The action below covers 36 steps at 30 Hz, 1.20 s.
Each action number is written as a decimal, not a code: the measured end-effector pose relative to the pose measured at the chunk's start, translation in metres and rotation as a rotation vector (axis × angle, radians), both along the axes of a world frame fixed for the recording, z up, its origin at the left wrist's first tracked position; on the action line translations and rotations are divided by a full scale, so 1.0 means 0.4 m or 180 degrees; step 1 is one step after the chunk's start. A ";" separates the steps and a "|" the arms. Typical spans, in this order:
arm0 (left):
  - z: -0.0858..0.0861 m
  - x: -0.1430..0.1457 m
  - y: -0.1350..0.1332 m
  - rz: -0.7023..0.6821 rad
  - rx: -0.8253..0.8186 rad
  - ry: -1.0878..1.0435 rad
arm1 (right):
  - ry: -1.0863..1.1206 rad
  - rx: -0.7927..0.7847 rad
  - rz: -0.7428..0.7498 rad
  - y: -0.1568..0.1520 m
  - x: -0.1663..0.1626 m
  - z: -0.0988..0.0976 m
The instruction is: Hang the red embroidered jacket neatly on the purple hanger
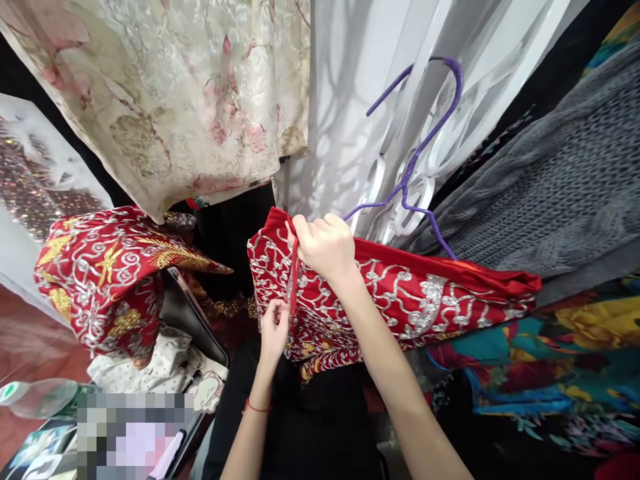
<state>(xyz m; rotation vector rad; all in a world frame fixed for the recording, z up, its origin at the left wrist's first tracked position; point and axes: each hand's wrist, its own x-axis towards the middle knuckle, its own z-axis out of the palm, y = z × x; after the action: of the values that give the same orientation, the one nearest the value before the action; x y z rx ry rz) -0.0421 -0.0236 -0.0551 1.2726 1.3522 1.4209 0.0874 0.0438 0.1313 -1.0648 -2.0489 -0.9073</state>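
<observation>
You have both hands on the red embroidered garment (387, 297), which lies across the middle of the view in front of you, its plain red upper edge running from the upper left down towards the right. Your right hand (327, 245) is clenched on that edge near its left end, the fingers folded over the fabric. Your left hand (274, 323), lower and nearer you, has thumb and fingers pinched together at a narrow red strip (295, 277) running down from the right hand; how much cloth lies within that pinch cannot be told. A red bracelet (257, 407) is on your left wrist. The purple hanger (411, 160) stands tilted behind the garment, hook uppermost, both sloping arms reaching the garment's upper edge; their ends are hidden from you. Behind the hanger are white openwork furniture (455, 143) and a white curtain (340, 100). To your right are a grey knitted cloth (565, 160) and a teal floral cloth (540, 360). Above and to the left hangs a cream floral cloth (185, 100). At your left, a second red patterned cloth (107, 273) sits above a white dotted cloth (145, 363), with a clear bottle (47, 398) just beside the latter.
</observation>
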 end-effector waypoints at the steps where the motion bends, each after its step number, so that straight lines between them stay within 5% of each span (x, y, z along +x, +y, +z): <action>1: -0.003 -0.003 0.001 -0.0168 -0.0125 -0.0138 | -0.0007 0.0033 -0.0008 0.002 0.000 -0.001; 7: 0.002 -0.013 0.016 -0.0567 -0.0431 -0.0620 | -0.0004 0.0384 -0.0034 0.010 -0.007 -0.010; 16: 0.030 -0.036 -0.002 -0.0153 -0.0155 -0.0404 | 0.0011 0.0552 -0.0076 0.000 -0.009 -0.007; 26: 0.069 -0.024 -0.019 -0.0536 -0.0372 -0.0988 | 0.0123 0.0330 -0.0086 -0.002 -0.011 -0.007; 31: 0.096 -0.049 -0.014 -0.0266 -0.0074 -0.0437 | 0.0205 0.0129 -0.0060 -0.003 -0.017 -0.002; 36: 0.122 -0.044 -0.008 -0.0192 -0.0195 -0.0574 | 0.0195 0.0097 -0.0121 -0.004 -0.016 -0.003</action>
<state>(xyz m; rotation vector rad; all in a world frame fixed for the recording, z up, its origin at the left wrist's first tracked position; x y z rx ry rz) -0.0597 -0.0266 -0.0063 1.1086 1.2170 1.4062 0.0810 0.0422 0.1303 -1.1051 -1.9649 -0.9112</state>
